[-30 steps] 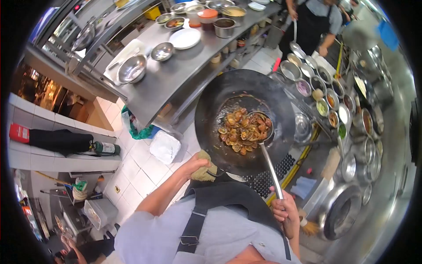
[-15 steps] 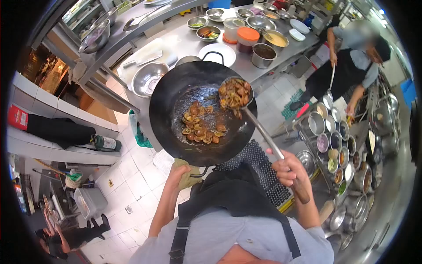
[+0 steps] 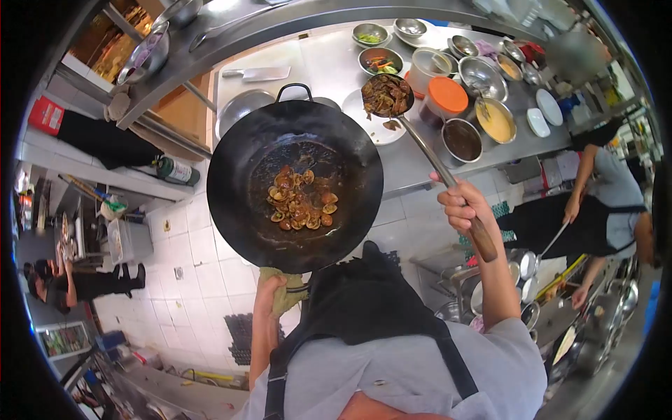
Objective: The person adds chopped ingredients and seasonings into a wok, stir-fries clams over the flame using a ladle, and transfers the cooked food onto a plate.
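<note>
My left hand (image 3: 266, 297) is closed round the near handle of a black wok (image 3: 227, 182), with a folded green cloth (image 3: 286, 290) between palm and metal. Inside the wok lie several clams (image 3: 299, 203) in brown sauce. My right hand (image 3: 465, 208) grips the long handle of a ladle (image 3: 422, 145). Its bowl is heaped with sauced clams (image 3: 387, 96) and hangs above a white plate (image 3: 383, 133) on the steel counter. A few clams show at the bowl's lower edge; whether they touch the plate I cannot tell.
On the counter (image 3: 318, 59) stand a cleaver (image 3: 269, 73), an orange-lidded tub (image 3: 448, 96), a pot of dark sauce (image 3: 462, 140), a yellow sauce pot (image 3: 495, 120) and steel bowls. A co-worker (image 3: 595, 210) stirs at the right. A steel shelf (image 3: 245, 35) runs across the top.
The ladle of clams has moved from over the wok to above the white plate. The wok has shifted left in view, still held, and the whole view has turned.
</note>
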